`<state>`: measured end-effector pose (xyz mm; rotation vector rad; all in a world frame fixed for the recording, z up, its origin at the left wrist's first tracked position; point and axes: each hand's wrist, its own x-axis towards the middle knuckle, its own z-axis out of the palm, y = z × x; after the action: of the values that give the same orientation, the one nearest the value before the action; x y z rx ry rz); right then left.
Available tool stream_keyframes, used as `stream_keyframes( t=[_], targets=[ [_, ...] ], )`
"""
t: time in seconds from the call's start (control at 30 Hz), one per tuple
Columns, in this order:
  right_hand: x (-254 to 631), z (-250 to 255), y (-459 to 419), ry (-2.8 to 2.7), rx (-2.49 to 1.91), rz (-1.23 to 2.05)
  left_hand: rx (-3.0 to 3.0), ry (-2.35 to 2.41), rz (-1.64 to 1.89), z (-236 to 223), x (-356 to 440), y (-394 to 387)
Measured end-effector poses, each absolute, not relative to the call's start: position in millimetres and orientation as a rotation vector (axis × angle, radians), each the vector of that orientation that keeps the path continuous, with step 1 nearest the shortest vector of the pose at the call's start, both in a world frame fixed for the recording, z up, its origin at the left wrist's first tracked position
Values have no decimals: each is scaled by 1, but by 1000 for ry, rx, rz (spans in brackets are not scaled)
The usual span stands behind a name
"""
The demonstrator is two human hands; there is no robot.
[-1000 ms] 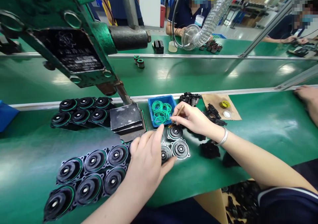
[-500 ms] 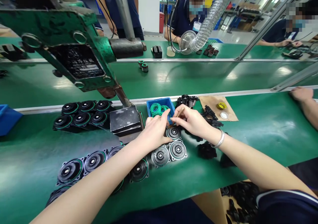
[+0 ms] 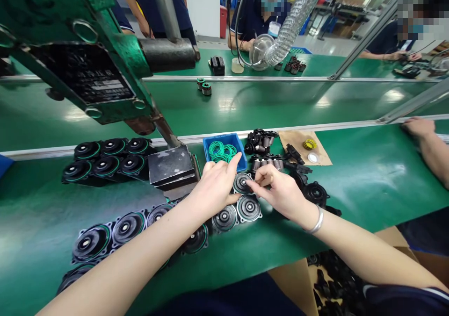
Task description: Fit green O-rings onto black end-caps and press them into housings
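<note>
My left hand point(image 3: 219, 183) lies palm down beside a round black part with concentric rings point(image 3: 242, 183). Its forefinger and thumb are spread on either side of that part, the thumb tip at its near edge; the other fingers are partly hidden. From the right, my right hand point(image 3: 278, 190) reaches to the same part, thumb stretched over its rim and fingers loosely bent, with nothing visible between them. Two like parts, one round part point(image 3: 249, 207) and another round part point(image 3: 225, 217), sit just in front. Behind my left hand is a blue bin point(image 3: 242, 153) of green rubber rings point(image 3: 218, 150).
A green press point(image 3: 115, 68) with a black metal block point(image 3: 171, 166) stands at left. Round parts with green rings point(image 3: 128, 227) stand in rows on the green bench. Black parts point(image 3: 315, 192) lie at right, above a cardboard box point(image 3: 294, 283). A co-worker's hand point(image 3: 419, 126) rests far right.
My right hand has drawn back toward me from the bin's near edge, and its thumb and fingers have parted. My left hand stays by the round part. The view has shifted slightly.
</note>
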<state>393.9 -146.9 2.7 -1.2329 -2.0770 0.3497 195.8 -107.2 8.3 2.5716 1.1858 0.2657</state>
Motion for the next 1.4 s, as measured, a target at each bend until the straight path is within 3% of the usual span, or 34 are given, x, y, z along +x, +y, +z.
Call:
stream_keyframes(
  t=[0.27,0.67,0.9,1.0,1.17,1.4],
  targets=[
    [375,4,-136,-1862,-1189,612,2564,1180,203,13,195,-109],
    [405,29,-134,-2389,-1059,947,2487,1146,249,8,191,-103],
    [421,48,-125,-2533,-1117,850,2514,1137,241,6,194,-102],
    [423,53,-125,-2424,-1135,858,2485,1181,273,14,192,-110],
    [416,45,-135,-2040,-1067,1205,2391,1302,471,25,188,-151],
    [398,22,-132,-2023,-1024,1302,2424,1429,469,4,198,-186]
  ],
)
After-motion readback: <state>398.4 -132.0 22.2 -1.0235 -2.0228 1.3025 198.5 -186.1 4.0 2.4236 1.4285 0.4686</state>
